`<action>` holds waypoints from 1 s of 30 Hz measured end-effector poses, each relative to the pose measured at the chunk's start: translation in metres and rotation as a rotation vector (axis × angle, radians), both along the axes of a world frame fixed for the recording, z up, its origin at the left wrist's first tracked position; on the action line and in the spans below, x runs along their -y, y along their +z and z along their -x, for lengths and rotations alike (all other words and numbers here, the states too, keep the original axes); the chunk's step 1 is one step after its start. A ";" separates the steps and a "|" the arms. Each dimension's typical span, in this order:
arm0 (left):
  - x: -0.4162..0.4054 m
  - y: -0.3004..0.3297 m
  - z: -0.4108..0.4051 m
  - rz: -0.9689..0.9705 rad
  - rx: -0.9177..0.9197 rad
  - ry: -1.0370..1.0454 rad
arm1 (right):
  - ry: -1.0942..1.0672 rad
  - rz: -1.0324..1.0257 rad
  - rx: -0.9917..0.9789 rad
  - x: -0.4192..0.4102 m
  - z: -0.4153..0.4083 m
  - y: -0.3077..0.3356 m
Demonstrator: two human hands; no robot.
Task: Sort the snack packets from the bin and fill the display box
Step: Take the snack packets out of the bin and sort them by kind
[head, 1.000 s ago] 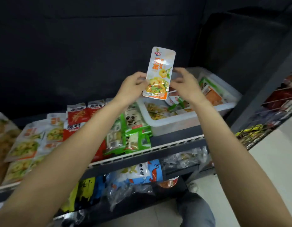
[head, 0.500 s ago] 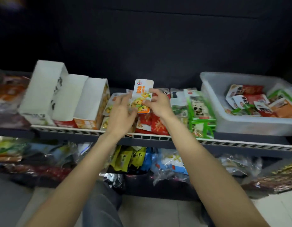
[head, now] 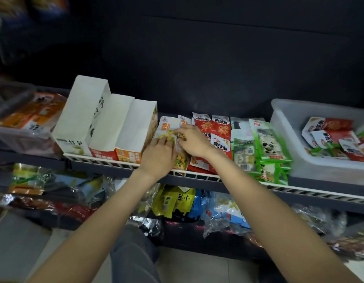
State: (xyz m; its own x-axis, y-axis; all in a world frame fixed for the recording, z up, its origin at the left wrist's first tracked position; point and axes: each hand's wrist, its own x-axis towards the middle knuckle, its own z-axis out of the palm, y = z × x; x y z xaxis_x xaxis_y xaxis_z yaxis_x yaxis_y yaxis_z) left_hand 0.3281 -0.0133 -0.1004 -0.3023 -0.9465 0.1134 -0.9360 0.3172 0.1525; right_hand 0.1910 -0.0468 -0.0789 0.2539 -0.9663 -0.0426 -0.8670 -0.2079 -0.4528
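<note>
The sorting step is in hand: an orange packet (head: 166,129) is being laid on the orange pile (head: 180,158), which lies on the shelf (head: 197,176) just right of the orange box (head: 136,129). The left hand (head: 158,158) is pressed flat on the pile, its fingers (head: 166,139) stretched out and gripping nothing that can be seen. The right hand (head: 194,141) is set on the pile's upper part, its fingers (head: 182,131) curled down onto the packet; whether the packet is pinched or only pressed cannot be told.

Right of the orange box, past the orange pile, a red pile (head: 218,137) and then a green pile (head: 265,152) are spread on the shelf. Further right again, the bin (head: 289,139) is seen with mixed packets left in it, so sorting is judged unfinished. Left of the orange box, two more boxes (head: 95,119) are stood side by side, backs to the camera; how full any of them is cannot be seen.

Next, the packet should be released and squared with its pile, and a hand must be carried well to the right, to the bin, for another packet. Its colour is to be read before it is placed. Care is called for, since the slippery piles touch one another and may slide off the shelf edge.
</note>
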 end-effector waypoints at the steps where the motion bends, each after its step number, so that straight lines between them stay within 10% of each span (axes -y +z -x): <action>1: -0.002 0.005 0.002 0.055 0.012 0.005 | -0.001 0.039 0.025 -0.006 0.007 0.006; 9: -0.016 0.060 0.077 0.455 -0.322 -0.308 | -0.140 0.261 -0.061 -0.064 0.108 0.057; 17: 0.013 0.079 0.250 0.120 -0.589 -0.658 | -0.506 0.294 -0.119 -0.070 0.286 0.065; 30: 0.101 0.047 0.403 -0.048 0.326 -0.744 | -0.307 -0.434 -0.302 -0.013 0.381 0.014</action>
State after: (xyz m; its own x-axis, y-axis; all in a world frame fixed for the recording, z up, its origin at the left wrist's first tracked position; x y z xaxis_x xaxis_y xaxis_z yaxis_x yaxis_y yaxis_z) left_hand -0.0752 -0.1144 -0.0536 -0.8649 -0.4863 -0.1244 -0.4824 0.8738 -0.0619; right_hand -0.1901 -0.0334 -0.0649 -0.1182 -0.8717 -0.4756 -0.9614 0.2204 -0.1650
